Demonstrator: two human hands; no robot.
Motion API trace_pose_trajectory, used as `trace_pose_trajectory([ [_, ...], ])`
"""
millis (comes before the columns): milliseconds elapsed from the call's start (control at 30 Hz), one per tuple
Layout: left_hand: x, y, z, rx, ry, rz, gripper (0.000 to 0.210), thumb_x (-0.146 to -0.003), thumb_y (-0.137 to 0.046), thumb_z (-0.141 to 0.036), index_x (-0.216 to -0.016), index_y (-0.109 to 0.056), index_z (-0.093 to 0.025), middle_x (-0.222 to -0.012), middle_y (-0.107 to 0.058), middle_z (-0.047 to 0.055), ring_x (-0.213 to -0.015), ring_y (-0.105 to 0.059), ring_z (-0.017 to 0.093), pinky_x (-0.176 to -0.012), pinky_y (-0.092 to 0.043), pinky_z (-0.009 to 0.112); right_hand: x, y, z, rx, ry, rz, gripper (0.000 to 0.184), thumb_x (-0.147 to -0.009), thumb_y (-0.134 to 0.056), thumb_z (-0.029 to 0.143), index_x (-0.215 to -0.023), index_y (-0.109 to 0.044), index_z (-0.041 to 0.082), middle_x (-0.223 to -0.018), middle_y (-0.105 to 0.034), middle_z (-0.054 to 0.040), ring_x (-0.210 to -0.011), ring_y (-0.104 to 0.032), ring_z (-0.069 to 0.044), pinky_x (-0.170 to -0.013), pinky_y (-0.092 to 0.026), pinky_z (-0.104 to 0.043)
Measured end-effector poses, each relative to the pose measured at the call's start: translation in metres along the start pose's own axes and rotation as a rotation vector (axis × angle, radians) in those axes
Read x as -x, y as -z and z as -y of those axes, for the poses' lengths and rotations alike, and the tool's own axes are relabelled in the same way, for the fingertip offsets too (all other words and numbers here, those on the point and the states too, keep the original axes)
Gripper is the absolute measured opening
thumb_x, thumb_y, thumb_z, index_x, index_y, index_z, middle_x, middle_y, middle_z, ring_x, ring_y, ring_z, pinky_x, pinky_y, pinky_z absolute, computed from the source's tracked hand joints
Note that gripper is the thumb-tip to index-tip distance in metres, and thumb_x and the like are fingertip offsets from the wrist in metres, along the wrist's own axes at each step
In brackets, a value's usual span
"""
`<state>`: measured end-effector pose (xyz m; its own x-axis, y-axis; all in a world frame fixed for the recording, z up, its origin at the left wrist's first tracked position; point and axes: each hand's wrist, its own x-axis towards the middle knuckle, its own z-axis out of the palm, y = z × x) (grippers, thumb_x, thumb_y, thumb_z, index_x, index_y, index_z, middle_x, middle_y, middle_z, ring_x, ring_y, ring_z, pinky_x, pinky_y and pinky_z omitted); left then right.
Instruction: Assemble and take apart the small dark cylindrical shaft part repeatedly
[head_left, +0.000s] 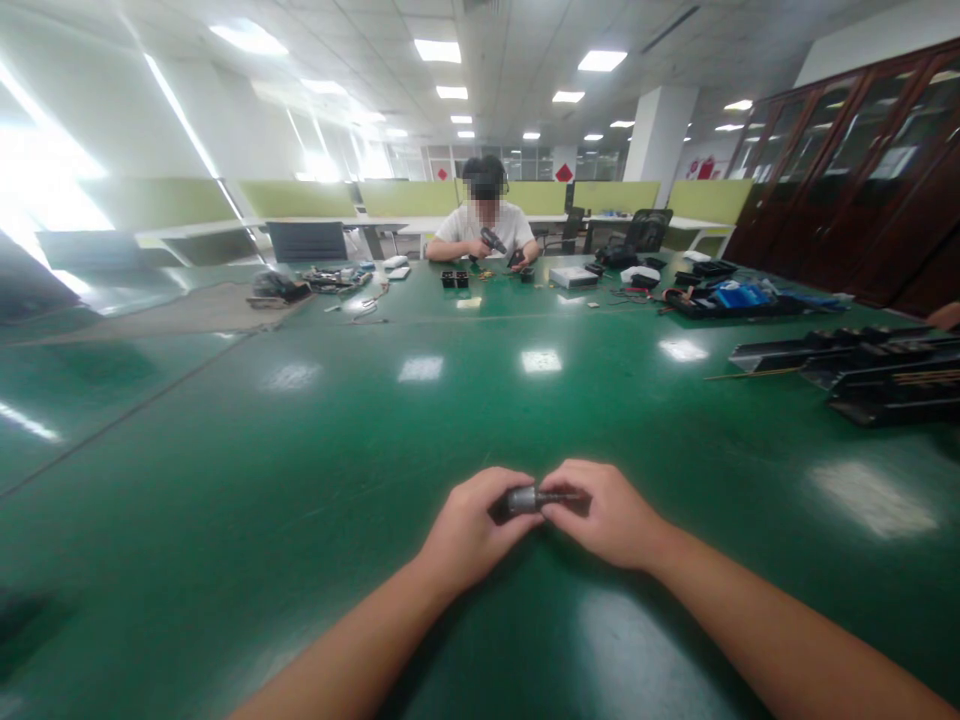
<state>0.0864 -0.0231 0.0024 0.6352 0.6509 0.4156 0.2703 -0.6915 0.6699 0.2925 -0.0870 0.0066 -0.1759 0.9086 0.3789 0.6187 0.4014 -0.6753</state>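
A small silvery-grey metal cylinder (pixel 523 499) with dark ends lies level between my two hands, over the green tabletop. The thumb and fingers of my left hand (pixel 474 522) are closed around its left part and hide that end. From its right side runs a thin dark rod (pixel 559 496), which my right hand (pixel 604 512) pinches between thumb and fingers. The fingertips of both hands nearly meet at the middle. Blur keeps me from telling whether the rod is fixed to the cylinder.
Across the green table (pixel 337 430), a person (pixel 491 225) holds a power drill (pixel 493 240). Long black metal channels (pixel 892 385) lie at the right. Blue parts (pixel 739 293) fill a black tray at the back right. Wires and electronic pieces (pixel 337 278) lie at the back left.
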Motion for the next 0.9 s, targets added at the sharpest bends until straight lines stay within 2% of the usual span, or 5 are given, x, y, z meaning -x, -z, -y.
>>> trace_pose_trajectory([
  [167, -0.0010, -0.0009, -0.0003, -0.010, 0.000, 0.017, 0.025, -0.081, -0.076, -0.029, -0.103, -0.068, -0.023, -0.099, -0.071, 0.002, -0.090, -0.066, 0.017, -0.082, -0.051, 0.029, 0.0006, -0.0002, -0.0015, 0.001, 0.021, 0.006, 0.016, -0.080, -0.068, 0.014, -0.095, -0.071, 0.020, -0.087, -0.069, -0.0016, -0.078, -0.062, -0.015, -0.071, -0.045, -0.026],
  [533, -0.0005, -0.0001, -0.0019, -0.018, -0.010, 0.039, 0.023, -0.082, -0.074, -0.029, -0.104, -0.069, -0.022, -0.100, -0.071, 0.004, -0.091, -0.066, 0.018, -0.084, -0.053, 0.030, 0.0005, 0.0010, -0.0032, 0.033, 0.042, 0.021, 0.014, -0.078, -0.068, 0.012, -0.089, -0.072, 0.019, -0.079, -0.066, -0.0005, -0.071, -0.058, -0.014, -0.065, -0.042, -0.025],
  [900, 0.0006, -0.0020, -0.0008, -0.051, 0.008, 0.010, 0.023, -0.081, -0.073, -0.027, -0.103, -0.068, -0.022, -0.099, -0.071, 0.004, -0.090, -0.067, 0.019, -0.083, -0.054, 0.031, 0.0006, 0.0043, -0.0058, 0.043, 0.053, 0.015, 0.015, -0.078, -0.069, 0.014, -0.090, -0.072, 0.020, -0.080, -0.068, -0.0014, -0.071, -0.060, -0.015, -0.066, -0.043, -0.026],
])
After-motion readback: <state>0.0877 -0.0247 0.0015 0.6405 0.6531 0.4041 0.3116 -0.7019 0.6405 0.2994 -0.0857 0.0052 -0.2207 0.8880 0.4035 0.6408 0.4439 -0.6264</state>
